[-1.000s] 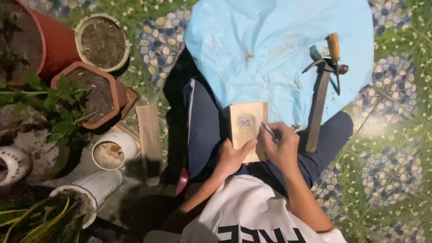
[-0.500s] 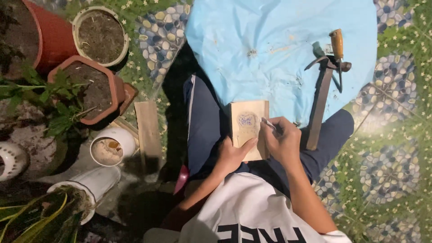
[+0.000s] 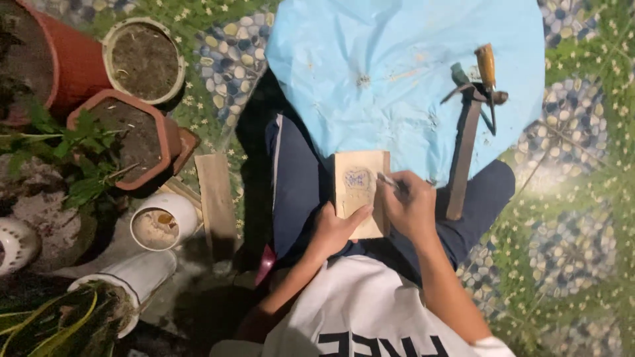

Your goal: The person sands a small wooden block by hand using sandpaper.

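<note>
**Inspector:** Firstly, the near field. State of the hands?

**Assistant:** The left hand (image 3: pixel 334 230) is closed on the lower left edge of a small wooden block (image 3: pixel 360 192), thumb lying across its face. The right hand (image 3: pixel 411 206) is curled narrow around a thin pen-like tool (image 3: pixel 387 180), tip at the block's right side, just beside a blue drawing (image 3: pixel 357 178) on the top face.

**Inspector:** Location of the block?

**Assistant:** On the person's lap, over dark blue trousers (image 3: pixel 297 185), flat face up.

**Inspector:** Beyond it?

**Assistant:** A light blue sheet (image 3: pixel 397 59) spread over the surface ahead. A hammer (image 3: pixel 465 149) lies on its right edge, handle reaching down to the right knee; a wooden-handled tool (image 3: pixel 487 69) crosses its head.

**Inspector:** Left side?

**Assistant:** A wooden plank (image 3: pixel 216 201) on the floor, two white pipe sections (image 3: pixel 155 225), then terracotta pots (image 3: pixel 129 135) with soil and green plants. The floor is patterned pebble tile (image 3: pixel 228 56).
</note>
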